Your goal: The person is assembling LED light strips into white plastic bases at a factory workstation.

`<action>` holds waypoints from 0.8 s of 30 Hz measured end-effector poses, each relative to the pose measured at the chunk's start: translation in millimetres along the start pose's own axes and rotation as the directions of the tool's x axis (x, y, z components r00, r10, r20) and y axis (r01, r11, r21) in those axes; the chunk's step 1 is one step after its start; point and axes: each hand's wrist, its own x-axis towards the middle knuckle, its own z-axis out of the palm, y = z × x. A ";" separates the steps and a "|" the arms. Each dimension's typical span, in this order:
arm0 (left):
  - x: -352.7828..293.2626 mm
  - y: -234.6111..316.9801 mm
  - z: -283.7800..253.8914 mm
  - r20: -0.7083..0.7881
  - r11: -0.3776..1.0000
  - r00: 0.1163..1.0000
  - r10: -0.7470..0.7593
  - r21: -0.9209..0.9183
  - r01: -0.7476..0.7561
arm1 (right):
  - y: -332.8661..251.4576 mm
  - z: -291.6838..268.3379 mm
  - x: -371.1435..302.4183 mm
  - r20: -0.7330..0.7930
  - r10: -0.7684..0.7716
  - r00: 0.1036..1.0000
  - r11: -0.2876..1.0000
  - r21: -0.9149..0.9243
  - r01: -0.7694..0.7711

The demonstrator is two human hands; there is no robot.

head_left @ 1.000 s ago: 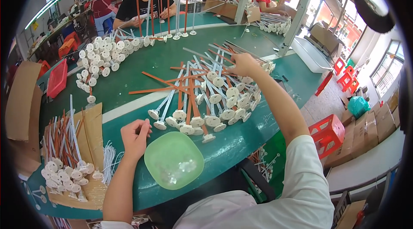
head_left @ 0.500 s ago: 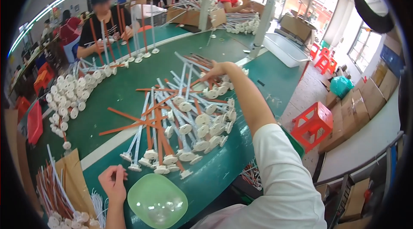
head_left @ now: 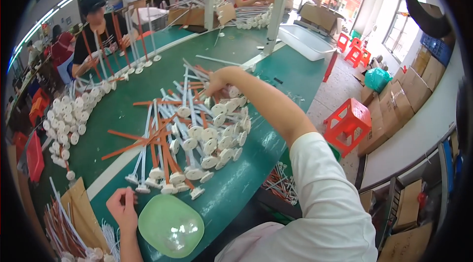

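Two hands: right hand (head_left: 217,82) pinches white-disc sticks (head_left: 207,134) on the green bench (head_left: 276,84); left hand (head_left: 122,208) curled beside one green bowl (head_left: 170,225); brown cartons (head_left: 411,89) stacked right.

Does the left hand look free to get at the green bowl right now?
Probably yes: the left hand sits just beside the green bowl at the table's near edge, with nothing lying between them.

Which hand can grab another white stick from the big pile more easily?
The right hand, probably. It is stretched out over the far side of the pile of white and orange sticks, touching them. The left hand sits back at the table's near edge, beside the green bowl.
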 end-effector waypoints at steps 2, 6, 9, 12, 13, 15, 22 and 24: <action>6.5 11.4 4.4 0.096 0.998 0.994 0.049 0.040 -0.053 | 21.2 -1.8 4.0 0.177 -0.145 0.974 0.986 0.109 0.127; 15.2 16.5 18.7 0.103 0.999 0.995 0.017 -0.038 -0.013 | 11.2 -21.9 -31.1 -0.307 -0.113 0.945 0.948 -0.317 0.011; 9.3 12.7 8.2 0.068 0.998 0.998 0.004 -0.063 0.000 | -21.9 -24.4 -32.8 -0.531 -0.380 0.757 0.905 -0.382 0.186; 4.6 11.1 7.3 0.045 0.997 0.999 0.009 -0.077 -0.006 | -57.4 -19.9 -33.4 -0.308 -0.684 0.661 0.726 -0.371 0.579; 3.3 10.3 6.7 0.024 0.996 1.000 0.014 -0.088 -0.012 | -76.6 -10.5 -43.0 -0.255 -0.685 0.683 0.725 -0.335 0.602; 2.1 11.9 4.0 0.019 0.998 1.000 0.016 -0.058 -0.015 | -97.7 2.6 -56.9 -0.202 -0.686 0.699 0.722 -0.304 0.621; 10.6 13.9 20.0 0.094 0.996 0.993 0.068 -0.069 -0.062 | -62.5 30.5 -67.6 -0.379 -0.567 0.731 0.811 -0.415 0.413; 5.9 -1.9 6.8 0.015 0.992 0.999 0.032 -0.125 -0.030 | -95.2 40.6 -92.5 -0.517 -0.583 0.627 0.809 -0.303 0.503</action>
